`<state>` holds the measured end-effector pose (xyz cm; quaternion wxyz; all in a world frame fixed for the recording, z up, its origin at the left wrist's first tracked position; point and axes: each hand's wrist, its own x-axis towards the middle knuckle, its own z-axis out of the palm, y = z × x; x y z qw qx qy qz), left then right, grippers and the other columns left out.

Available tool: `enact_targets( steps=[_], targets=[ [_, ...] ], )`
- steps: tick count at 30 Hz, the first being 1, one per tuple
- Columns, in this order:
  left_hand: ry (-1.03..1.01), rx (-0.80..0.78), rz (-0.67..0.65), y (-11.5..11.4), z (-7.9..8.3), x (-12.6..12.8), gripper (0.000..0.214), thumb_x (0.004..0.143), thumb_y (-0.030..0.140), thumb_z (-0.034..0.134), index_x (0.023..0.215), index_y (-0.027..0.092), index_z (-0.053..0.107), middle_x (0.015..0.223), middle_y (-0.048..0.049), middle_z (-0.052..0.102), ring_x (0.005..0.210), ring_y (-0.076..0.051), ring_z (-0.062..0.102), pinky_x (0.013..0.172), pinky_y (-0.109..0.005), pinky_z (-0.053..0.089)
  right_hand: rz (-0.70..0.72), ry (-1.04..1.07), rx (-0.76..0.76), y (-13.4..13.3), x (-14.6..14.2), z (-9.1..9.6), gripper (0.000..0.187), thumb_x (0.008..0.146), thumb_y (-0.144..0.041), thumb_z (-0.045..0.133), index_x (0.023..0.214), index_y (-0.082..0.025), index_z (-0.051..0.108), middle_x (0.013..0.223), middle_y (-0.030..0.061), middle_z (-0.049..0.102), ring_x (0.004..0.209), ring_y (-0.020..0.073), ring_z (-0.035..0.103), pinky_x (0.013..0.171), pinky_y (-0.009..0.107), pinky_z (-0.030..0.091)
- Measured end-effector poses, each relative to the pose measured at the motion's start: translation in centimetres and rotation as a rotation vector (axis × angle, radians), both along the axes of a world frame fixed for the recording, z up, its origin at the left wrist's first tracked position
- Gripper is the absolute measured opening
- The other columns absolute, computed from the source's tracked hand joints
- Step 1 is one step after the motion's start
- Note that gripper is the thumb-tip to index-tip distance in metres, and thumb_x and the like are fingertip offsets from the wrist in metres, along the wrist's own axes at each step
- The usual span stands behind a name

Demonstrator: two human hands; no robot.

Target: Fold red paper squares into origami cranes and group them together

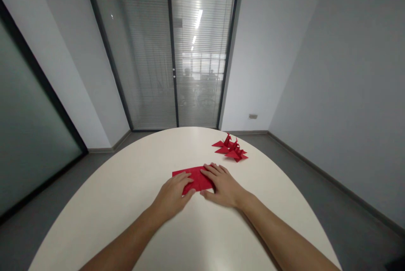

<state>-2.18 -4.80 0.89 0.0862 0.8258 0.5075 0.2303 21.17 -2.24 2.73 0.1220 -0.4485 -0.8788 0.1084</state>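
Note:
A folded sheet of red paper [198, 179] lies flat on the white table, its long side running left to right. My left hand [174, 193] rests over its left end, fingers stretched across the paper and thumb near the front edge. Over the right end lies my right hand [221, 185], fingers spread and the thumb apart, touching the table side of the front edge. Both hands cover the paper's ends in part. Beyond my right hand stand several red paper cranes [232, 149], grouped close together.
The round white table [133, 191] curves away on both sides, with grey floor [319, 165] past its edge. A glass door with blinds [199, 51] stands behind it. A frosted glass panel [34, 127] is at the left, and a plain wall [351, 93] at the right.

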Motion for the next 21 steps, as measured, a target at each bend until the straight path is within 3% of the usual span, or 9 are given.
enact_targets(
  steps=[4,8,15,21],
  targets=[
    [-0.022,0.04,0.047,0.0,0.1,0.1,0.03,0.096,0.036,0.054,0.115,0.021,0.071,0.127,-0.0088,0.07,0.117,-0.026,0.065,0.104,-0.044,0.05,0.098,0.04,0.109,-0.6,-0.8,1.0,0.054,0.09,-0.047,0.061,0.138,-0.023,0.059,0.151,0.0106,0.05,0.138,0.032,0.042,0.114,0.048,0.03],
    [-0.01,0.048,0.037,-0.3,0.7,0.4,0.031,0.096,0.038,0.053,0.114,0.022,0.071,0.123,-0.0081,0.072,0.111,-0.026,0.067,0.101,-0.042,0.051,0.158,0.063,0.154,-0.6,-1.2,1.4,0.03,0.097,-0.034,0.053,0.12,-0.026,0.071,0.125,0.0076,0.068,0.116,0.0258,0.057,0.102,0.042,0.039],
    [0.078,0.064,-0.005,-1.4,2.5,0.0,0.036,0.095,0.041,0.05,0.116,0.02,0.07,0.121,-0.0108,0.071,0.11,-0.029,0.064,0.101,-0.047,0.046,0.186,0.082,0.165,0.6,-0.3,0.7,0.029,0.103,-0.027,0.043,0.108,-0.021,0.071,0.106,0.0073,0.073,0.102,0.0218,0.065,0.091,0.035,0.044],
    [0.115,0.065,-0.137,-2.1,3.3,-0.9,0.043,0.084,0.049,0.066,0.118,0.022,0.068,0.119,-0.0098,0.07,0.11,-0.03,0.062,0.103,-0.047,0.043,0.089,0.098,0.12,0.6,0.0,0.6,0.031,0.105,-0.029,0.038,0.105,-0.02,0.068,0.101,0.0072,0.073,0.094,0.0211,0.066,0.085,0.032,0.048]
  ],
)
